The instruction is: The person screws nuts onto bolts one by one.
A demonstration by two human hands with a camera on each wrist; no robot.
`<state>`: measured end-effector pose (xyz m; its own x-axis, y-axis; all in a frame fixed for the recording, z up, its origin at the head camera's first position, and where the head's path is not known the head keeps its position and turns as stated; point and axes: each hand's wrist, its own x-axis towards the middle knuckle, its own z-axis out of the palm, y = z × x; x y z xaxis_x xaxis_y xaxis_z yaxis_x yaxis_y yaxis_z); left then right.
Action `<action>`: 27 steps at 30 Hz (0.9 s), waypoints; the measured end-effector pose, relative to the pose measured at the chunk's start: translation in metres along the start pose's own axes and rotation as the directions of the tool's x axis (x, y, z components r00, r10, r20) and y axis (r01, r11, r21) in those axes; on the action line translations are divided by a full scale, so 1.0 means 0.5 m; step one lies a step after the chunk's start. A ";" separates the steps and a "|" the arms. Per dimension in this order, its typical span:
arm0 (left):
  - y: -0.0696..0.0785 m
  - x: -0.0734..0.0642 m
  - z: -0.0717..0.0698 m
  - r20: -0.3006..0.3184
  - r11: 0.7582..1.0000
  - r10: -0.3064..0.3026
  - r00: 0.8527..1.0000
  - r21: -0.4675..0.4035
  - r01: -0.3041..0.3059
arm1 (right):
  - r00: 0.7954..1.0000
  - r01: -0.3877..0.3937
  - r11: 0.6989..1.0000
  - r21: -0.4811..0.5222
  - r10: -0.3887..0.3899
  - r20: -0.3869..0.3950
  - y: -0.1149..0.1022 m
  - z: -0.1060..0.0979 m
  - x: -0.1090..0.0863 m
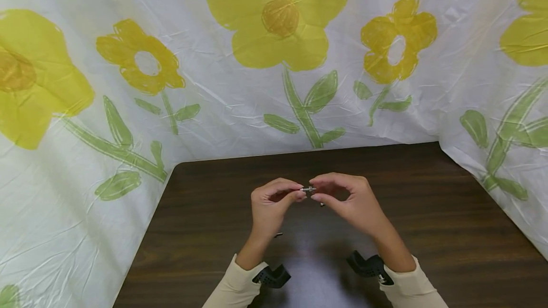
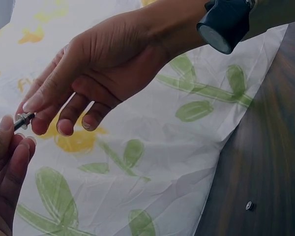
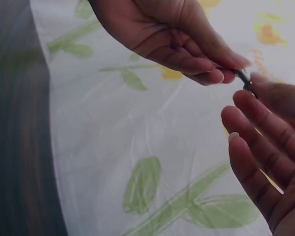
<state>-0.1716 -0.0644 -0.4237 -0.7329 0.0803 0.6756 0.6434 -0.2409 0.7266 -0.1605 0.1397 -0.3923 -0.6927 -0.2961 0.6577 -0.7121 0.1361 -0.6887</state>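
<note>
A small metal bolt (image 1: 307, 189) with a nut or washer-like collar on it is held level above the table. My left hand (image 1: 270, 206) pinches its left end between thumb and fingers. At the other end, the thumb and forefinger of my right hand (image 1: 351, 201) close about the bolt near its collar. The left wrist view shows the collar on the bolt (image 2: 23, 121) between both sets of fingertips. Seen from the right wrist, the bolt (image 3: 245, 79) is dark, and its held ends are hidden by fingers.
A small metal piece (image 1: 322, 204) lies on the dark wooden table (image 1: 192, 232) beyond my right thumb. Another short metal piece (image 1: 278, 235) lies beside my left wrist. A white curtain (image 1: 239, 108) with yellow flowers hangs around the table's back and sides.
</note>
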 end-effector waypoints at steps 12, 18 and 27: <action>-0.002 -0.002 0.003 0.026 1.000 -0.014 1.000 -0.005 0.014 | 0.999 0.045 0.999 0.017 -0.045 -0.005 0.003 0.003 0.001; -0.001 0.000 0.000 0.055 1.000 -0.015 0.998 -0.009 0.015 | 0.999 0.032 0.999 0.007 -0.032 -0.010 0.005 0.004 0.001; 0.000 0.001 -0.002 0.068 1.000 -0.012 0.998 -0.007 0.013 | 1.000 -0.017 0.999 -0.034 0.017 0.010 0.006 0.006 -0.001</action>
<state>-0.1724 -0.0653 -0.4236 -0.7241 0.1483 0.6736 0.6326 -0.2463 0.7343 -0.1619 0.1371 -0.3955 -0.7034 -0.3035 0.6427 -0.7040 0.1734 -0.6887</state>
